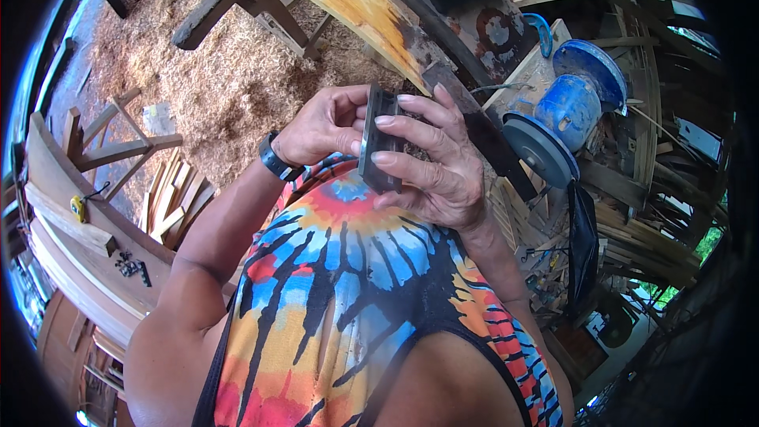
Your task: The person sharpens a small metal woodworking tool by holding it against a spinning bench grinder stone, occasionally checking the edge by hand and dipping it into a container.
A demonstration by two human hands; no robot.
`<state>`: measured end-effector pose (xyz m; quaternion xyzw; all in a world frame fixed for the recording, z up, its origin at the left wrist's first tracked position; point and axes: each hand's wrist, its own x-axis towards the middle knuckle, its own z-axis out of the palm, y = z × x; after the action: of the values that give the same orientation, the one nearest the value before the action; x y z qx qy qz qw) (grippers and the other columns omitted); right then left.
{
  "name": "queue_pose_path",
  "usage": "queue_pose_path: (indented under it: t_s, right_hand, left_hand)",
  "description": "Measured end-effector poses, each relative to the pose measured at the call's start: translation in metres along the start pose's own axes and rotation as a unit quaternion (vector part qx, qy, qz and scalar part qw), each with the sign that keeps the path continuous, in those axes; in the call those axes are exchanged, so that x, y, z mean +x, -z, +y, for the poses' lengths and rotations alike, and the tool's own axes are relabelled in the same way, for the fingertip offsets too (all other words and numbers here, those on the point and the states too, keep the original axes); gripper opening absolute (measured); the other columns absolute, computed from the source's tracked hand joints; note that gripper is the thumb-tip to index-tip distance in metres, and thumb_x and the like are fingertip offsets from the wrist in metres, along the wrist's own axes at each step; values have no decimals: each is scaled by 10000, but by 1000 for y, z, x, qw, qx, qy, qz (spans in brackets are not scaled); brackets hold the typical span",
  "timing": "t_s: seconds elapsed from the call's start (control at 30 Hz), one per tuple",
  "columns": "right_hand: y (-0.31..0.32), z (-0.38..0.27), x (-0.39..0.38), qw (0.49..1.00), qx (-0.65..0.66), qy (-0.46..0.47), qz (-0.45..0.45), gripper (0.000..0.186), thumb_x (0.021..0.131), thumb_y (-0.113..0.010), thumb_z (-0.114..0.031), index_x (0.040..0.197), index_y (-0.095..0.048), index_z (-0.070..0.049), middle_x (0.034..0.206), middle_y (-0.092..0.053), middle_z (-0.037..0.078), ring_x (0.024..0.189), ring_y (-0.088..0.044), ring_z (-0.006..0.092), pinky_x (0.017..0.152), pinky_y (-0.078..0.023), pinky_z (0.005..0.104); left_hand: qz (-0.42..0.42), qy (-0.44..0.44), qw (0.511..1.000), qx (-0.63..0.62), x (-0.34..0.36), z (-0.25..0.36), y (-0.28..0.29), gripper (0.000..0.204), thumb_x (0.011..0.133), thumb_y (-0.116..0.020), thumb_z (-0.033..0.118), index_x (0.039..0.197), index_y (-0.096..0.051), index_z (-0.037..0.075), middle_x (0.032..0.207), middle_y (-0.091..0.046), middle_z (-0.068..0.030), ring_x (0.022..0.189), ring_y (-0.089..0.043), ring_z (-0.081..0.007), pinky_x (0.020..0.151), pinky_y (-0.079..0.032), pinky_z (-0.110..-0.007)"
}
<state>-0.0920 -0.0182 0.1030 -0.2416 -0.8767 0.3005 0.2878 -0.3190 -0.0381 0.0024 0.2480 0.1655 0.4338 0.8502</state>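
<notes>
Left of blue grinder [569, 111], both hands grasp dark block [383, 141]: right hand [447, 158], nearer grinder, fingers laid across it; left hand [326, 123], farther off, thumb against opposite edge, fingertips partly hidden. Block's long axis roughly crosswise to line toward grinder. Wood shavings [213, 95] farther left of grinder. No writing readable on block or grinder.

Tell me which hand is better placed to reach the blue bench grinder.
Probably the right hand: it is nearer the blue bench grinder; the left hand is on the far side of the dark block they both hold.
</notes>
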Motion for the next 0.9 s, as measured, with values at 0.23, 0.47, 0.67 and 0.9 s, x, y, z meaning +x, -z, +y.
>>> queue_pose_path:
  t_s: [0.23, 0.47, 0.67, 0.9]
  right_hand:
    - [2, -2, -3, 1000, -4, -9, 9, 455, 819, -831, -497, 1202, -787, -254, 1382, -683, 59, 1362, -571, 342, 1251, -304, 565]
    - [3, -4, -7, 1000, -5, -16, 16, 468, 788, -854, -487, 1194, -791, -262, 1391, -678, 59, 1366, -567, 345, 1254, -301, 562]
    - [3, -4, -7, 999, -26, -40, 18, 576, 813, -812, -592, 1246, -758, -215, 1426, -649, 110, 1380, -548, 375, 1240, -306, 580]
    - [2, 4, -6, 998, -50, -27, 15, 704, 812, -758, -717, 1283, -745, -194, 1481, -593, 174, 1385, -525, 425, 1229, -302, 587]
  left_hand:
    - [-10, 14, 1000, -2, 0, 3, 0, 847, 801, -950, 237, 1464, -510, -53, 1313, -698, -132, 1157, -700, -163, 1017, -552, -310]
    - [-8, 12, 1000, -28, 1, -3, -2, 940, 785, -959, 386, 1467, -494, -64, 1322, -692, -135, 1188, -684, -161, 1014, -545, -304]
    - [-4, 1, 1000, -10, 2, -7, -1, 931, 773, -963, 411, 1445, -525, -61, 1286, -711, -116, 1143, -699, -153, 1022, -539, -302]
    - [0, 16, 1000, -17, 1, -3, -5, 991, 738, -988, 408, 1470, -515, -62, 1295, -715, -107, 1156, -697, -144, 1023, -539, -298]
